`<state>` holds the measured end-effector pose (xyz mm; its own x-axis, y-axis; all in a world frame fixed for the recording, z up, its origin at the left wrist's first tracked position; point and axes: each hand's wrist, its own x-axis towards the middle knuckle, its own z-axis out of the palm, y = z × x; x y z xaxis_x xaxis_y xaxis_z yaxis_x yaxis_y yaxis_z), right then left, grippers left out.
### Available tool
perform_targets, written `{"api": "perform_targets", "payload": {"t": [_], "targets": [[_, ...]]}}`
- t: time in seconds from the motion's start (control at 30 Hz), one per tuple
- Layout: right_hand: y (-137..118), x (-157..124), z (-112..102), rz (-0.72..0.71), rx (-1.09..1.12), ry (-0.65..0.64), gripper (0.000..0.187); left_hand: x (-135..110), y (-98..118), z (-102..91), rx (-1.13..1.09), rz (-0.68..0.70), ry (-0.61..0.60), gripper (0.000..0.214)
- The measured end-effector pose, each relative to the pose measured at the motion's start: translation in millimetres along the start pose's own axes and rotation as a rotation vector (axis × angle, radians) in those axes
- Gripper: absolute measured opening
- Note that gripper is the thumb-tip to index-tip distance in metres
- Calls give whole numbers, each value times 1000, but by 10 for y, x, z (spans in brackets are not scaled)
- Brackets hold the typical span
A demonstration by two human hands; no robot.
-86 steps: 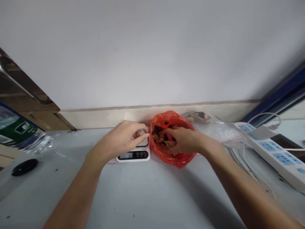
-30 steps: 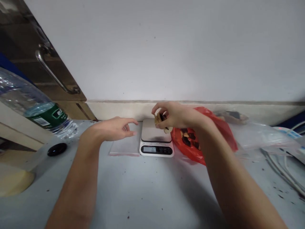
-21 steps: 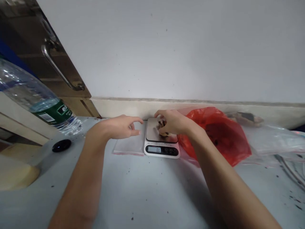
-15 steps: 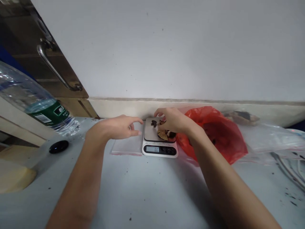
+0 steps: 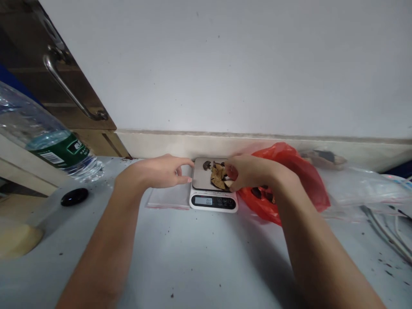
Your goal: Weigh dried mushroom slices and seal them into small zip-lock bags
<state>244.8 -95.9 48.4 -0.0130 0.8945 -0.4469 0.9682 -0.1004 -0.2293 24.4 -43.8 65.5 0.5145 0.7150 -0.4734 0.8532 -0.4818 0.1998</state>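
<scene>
A white kitchen scale (image 5: 213,201) stands on the table, its display reading what looks like 0.0. Brown, dried mushroom-like slices (image 5: 219,177) lie in a heap on the right half of its plate, and a small dark piece (image 5: 207,165) lies near the plate's back left. My left hand (image 5: 165,171) is at the plate's left edge, thumb and forefinger apart, holding nothing. On the other side, my right hand (image 5: 249,171) curves over the plate's right edge against the heap. Its thumb and forefinger are apart, and I see no piece gripped between them.
Right of the scale is an open red plastic bag (image 5: 309,184) with dark pieces inside. Clear plastic bags (image 5: 357,186) and cables (image 5: 388,234) lie farther right. On the left are a water bottle (image 5: 61,148) and a black oval object (image 5: 74,197). A white wall (image 5: 225,77) rises behind.
My right hand has moved from above the plate to its right edge, uncovering more of the slices. My left hand stays by the scale's left edge. The view has shifted slightly.
</scene>
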Motion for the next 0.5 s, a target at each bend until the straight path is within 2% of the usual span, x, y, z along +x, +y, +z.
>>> {"api": "perform_targets", "payload": {"t": [0.13, 0.2, 0.33, 0.4, 0.5], "targets": [[-15, 27, 9, -40, 39, 33, 21, -24, 45, -5, -3, -9, -11, 63], [-24, -46, -39, -26, 59, 50, 27, -29, 54, -6, 6, -1, -6, 64], [6, -252, -161, -7, 60, 184, 36, -16, 36, -1, 13, -7, -13, 64], [67, -330, -200, -31, 56, 233, 33, -7, 20, 2, 13, -4, -14, 63], [232, -399, -213, -28, 55, 221, 21, 4, 2, 3, 12, 8, 5, 56]]}}
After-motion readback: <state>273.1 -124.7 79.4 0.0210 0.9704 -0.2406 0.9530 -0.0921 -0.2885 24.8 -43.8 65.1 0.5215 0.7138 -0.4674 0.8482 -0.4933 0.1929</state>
